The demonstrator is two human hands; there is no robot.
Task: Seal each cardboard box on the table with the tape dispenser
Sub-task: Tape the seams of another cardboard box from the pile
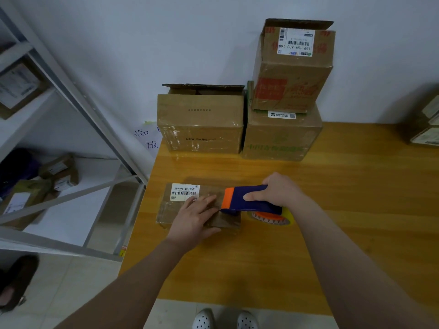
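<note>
My right grip (278, 191) clasps the tape dispenser (247, 198), its orange nose on the right end of the flat box (169, 213) on the bench (344, 210). My left grip (194, 219) presses flat-fingered on the box top. I'd pin it firmly and draw straight along the seam.

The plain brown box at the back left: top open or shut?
Open: the back-left box has its rear flap standing up.

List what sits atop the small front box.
A barcode label, the left hand pressing flat, and the tape dispenser held by the right hand. The seam beneath is hidden.
</note>
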